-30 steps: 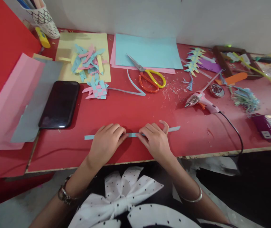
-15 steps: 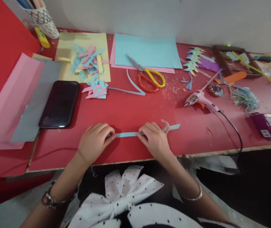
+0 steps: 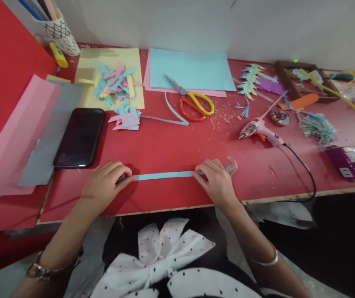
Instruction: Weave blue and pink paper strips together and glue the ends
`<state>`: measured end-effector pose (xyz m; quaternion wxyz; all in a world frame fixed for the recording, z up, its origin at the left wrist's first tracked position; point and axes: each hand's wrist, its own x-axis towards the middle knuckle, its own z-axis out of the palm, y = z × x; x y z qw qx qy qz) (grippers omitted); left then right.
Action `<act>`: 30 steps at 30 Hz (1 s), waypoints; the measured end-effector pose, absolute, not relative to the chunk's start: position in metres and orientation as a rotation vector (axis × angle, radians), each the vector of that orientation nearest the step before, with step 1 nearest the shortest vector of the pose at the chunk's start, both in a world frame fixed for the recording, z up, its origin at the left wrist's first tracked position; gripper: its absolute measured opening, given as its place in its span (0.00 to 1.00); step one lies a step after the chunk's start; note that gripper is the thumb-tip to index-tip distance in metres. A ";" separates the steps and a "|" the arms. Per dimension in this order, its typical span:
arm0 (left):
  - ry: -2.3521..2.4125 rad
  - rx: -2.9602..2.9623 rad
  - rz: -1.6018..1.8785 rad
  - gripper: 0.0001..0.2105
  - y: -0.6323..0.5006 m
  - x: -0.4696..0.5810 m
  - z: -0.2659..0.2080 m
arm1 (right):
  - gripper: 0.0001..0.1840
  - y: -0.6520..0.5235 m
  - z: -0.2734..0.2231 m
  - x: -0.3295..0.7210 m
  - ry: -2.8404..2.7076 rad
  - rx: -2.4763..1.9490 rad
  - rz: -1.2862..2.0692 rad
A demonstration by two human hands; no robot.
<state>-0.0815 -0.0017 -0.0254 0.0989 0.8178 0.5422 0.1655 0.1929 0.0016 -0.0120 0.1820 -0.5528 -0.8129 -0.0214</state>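
A narrow light-blue paper strip [image 3: 164, 175] stretches between my hands, close above the red tabletop. My left hand [image 3: 109, 182] pinches its left end between thumb and fingers. Near the other end, my right hand [image 3: 216, 180] grips the strip, with its little finger lifted outward. Beyond the hands lies a woven pink and blue paper piece [image 3: 127, 118], with a long thin strip [image 3: 167, 120] trailing right from it. Scissors [image 3: 192, 101] with one red and one yellow handle rest by that strip, their blades over the paper sheets.
A black phone [image 3: 79, 138] lies at left beside pink and grey paper. Folded paper pieces [image 3: 115, 82] are heaped on a yellow sheet. Blue sheets [image 3: 192, 68] lie at the back. A pink glue gun [image 3: 261, 130] with its cord, a tassel bundle [image 3: 318, 127] and a wooden tray [image 3: 307, 64] occupy the right.
My hands have moved apart, the left one leftward and the right one rightward. More of the blue strip shows between them, and less sticks out past my right hand.
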 end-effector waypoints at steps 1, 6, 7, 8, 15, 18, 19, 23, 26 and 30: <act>1.605 2.409 0.495 0.20 -0.001 -0.081 -0.025 | 0.15 0.002 -0.012 0.197 -2.287 -1.570 -0.058; 1.601 2.395 0.512 0.20 -0.001 -0.080 -0.024 | 0.17 0.002 -0.012 0.217 -2.253 -1.627 -0.047; 1.600 2.392 0.515 0.20 -0.001 -0.080 -0.023 | 0.17 0.003 -0.012 0.219 -2.252 -1.630 -0.047; 1.602 2.385 0.516 0.20 -0.001 -0.080 -0.023 | 0.18 0.003 -0.012 0.222 -2.252 -1.632 -0.045; 1.632 2.311 0.512 0.20 0.001 -0.078 -0.016 | 0.17 0.006 -0.012 0.228 -2.257 -1.645 0.029; 1.634 2.301 0.495 0.20 0.002 -0.078 -0.015 | 0.17 0.006 -0.013 0.236 -2.234 -1.677 0.051; 1.629 2.300 0.500 0.19 0.002 -0.078 -0.014 | 0.16 0.006 -0.013 0.239 -2.217 -1.695 0.050; 1.607 2.297 0.512 0.18 0.002 -0.080 -0.013 | 0.15 0.004 -0.014 0.253 -2.158 -1.755 0.044; 1.607 2.286 0.502 0.17 0.002 -0.081 -0.012 | 0.15 0.003 -0.014 0.258 -2.137 -1.772 0.053; 1.616 2.282 0.521 0.15 -0.001 -0.085 -0.014 | 0.15 0.002 -0.014 0.258 -2.115 -1.775 0.057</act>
